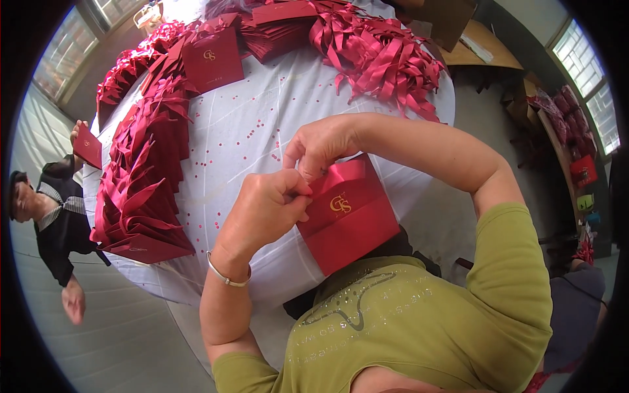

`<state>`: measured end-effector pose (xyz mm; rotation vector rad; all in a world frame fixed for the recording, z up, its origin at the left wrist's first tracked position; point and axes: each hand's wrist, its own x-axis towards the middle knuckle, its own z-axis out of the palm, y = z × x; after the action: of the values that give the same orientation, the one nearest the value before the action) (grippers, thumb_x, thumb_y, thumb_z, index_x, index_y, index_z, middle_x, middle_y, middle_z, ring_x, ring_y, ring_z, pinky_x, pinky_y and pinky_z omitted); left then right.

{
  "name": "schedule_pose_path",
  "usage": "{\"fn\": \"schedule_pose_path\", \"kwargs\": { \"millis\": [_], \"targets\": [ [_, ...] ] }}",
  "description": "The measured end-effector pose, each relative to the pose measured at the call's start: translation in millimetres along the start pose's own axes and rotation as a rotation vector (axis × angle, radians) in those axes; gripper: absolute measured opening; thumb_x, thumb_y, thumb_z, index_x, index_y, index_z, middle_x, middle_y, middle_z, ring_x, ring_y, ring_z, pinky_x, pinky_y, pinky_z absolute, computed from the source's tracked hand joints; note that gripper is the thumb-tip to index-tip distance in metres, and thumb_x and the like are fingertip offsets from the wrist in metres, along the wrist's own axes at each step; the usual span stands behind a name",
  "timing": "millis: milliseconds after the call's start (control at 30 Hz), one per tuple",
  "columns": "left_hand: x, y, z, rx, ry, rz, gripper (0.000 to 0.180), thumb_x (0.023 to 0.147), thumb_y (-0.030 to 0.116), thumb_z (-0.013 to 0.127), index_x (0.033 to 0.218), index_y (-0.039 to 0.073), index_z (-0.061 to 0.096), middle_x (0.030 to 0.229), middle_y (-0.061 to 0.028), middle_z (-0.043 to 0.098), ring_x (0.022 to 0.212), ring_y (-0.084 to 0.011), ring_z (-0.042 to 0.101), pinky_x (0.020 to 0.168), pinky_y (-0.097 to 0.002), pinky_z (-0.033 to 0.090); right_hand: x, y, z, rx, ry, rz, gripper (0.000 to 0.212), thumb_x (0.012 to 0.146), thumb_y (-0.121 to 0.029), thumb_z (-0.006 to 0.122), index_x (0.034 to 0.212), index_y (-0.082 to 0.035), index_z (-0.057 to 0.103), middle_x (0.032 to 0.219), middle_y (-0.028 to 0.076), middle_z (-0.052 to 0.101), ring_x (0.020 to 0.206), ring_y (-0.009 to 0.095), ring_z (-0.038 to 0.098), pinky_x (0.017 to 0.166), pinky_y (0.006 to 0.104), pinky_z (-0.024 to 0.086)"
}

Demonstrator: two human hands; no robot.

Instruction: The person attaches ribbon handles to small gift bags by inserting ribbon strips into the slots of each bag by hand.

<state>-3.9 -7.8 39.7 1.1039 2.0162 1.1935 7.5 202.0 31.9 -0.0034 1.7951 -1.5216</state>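
Note:
A red paper gift bag (354,236) with a gold emblem lies tilted at the near edge of the white-covered table, close to my body. A red satin ribbon (346,171) runs across its top end. Both hands meet at that end's left corner. My left hand (263,204), with a bracelet on the wrist, is closed in a pinch on the ribbon. Just above it, my right hand (326,145) bends in from the far side, its fingers also pinched on the ribbon. The fingertips hide the exact spot they hold.
Rows of red bags with ribbons (147,177) line the table's left side. More flat red bags (278,29) and a heap of ribboned ones (377,56) lie at the back. Small red dots dot the white tablecloth (229,164). A co-worker (56,209) at left holds a red bag.

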Motion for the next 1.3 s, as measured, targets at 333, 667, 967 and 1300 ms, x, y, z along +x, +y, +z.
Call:
{"fn": "schedule_pose_path", "kwargs": {
  "millis": [333,667,967,1300],
  "targets": [
    [8,-9,1,0.127,0.012,0.025,0.012,0.079,-0.003,0.07,0.089,-0.004,0.065,0.07,-0.0036,0.067,0.062,-0.0084,0.066,0.056,-0.0237,0.051,10,8,-1,0.191,0.379,-0.142,0.028,0.068,0.003,0.073,0.093,0.0,0.063,0.073,0.008,0.067,0.059,0.012,0.061,0.05,0.027,0.045],
    [11,-7,3,-0.041,-0.042,-0.074,0.011,0.081,-0.005,0.068,0.087,-0.004,0.06,0.073,-0.0047,0.066,0.061,-0.0098,0.066,0.052,-0.0236,0.051,38,35,-31,-0.167,0.877,-0.542,0.025,0.069,-0.005,0.077,0.09,0.002,0.065,0.082,0.011,0.069,0.069,0.013,0.065,0.063,0.0281,0.054],
    [13,-7,2,0.144,-0.018,-0.019,0.019,0.08,-0.002,0.071,0.093,-0.001,0.058,0.071,-0.0051,0.066,0.057,-0.0092,0.064,0.051,-0.0251,0.05,49,39,-33,0.017,0.811,-0.603,0.021,0.074,-0.006,0.079,0.089,0.0,0.066,0.083,0.006,0.068,0.076,0.013,0.065,0.067,0.0275,0.054],
    [14,-3,1,0.039,-0.037,-0.14,0.023,0.081,0.001,0.074,0.094,-0.001,0.056,0.073,-0.0087,0.067,0.058,-0.0115,0.064,0.051,-0.0279,0.05,52,37,-40,-0.286,0.94,-0.502,0.016,0.081,-0.01,0.075,0.091,-0.001,0.067,0.085,0.005,0.069,0.078,0.01,0.065,0.068,0.0246,0.054]
  ]
}}
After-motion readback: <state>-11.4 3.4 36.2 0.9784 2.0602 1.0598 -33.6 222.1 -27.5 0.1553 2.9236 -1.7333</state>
